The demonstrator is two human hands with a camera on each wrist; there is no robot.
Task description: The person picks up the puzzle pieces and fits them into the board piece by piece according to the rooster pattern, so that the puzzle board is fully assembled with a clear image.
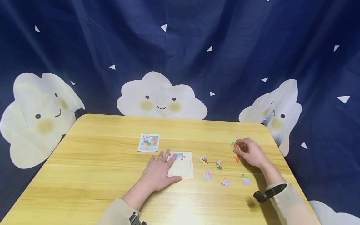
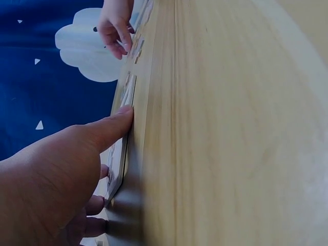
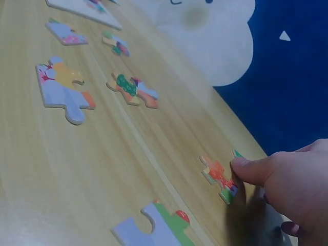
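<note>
My left hand (image 1: 158, 172) rests over the left side of a pale puzzle tray (image 1: 182, 170), fingers spread. In the left wrist view its thumb presses the near edge of the tray. Joined puzzle pieces (image 1: 178, 157) lie along the tray's top, partly covered by the fingers. At the right, my right hand (image 1: 251, 153) pinches a red and green puzzle piece (image 1: 235, 146) between thumb and fingers, close over the table. An orange-red piece (image 3: 218, 173) lies just beside the thumb in the right wrist view.
Several loose pieces lie between tray and right hand, among them a yellow and lilac piece (image 1: 224, 181) and a lilac and green piece (image 1: 245, 180). A picture card (image 1: 149, 142) lies behind the left hand. A blue curtain (image 1: 180, 56) hangs behind the wooden table (image 1: 84, 168).
</note>
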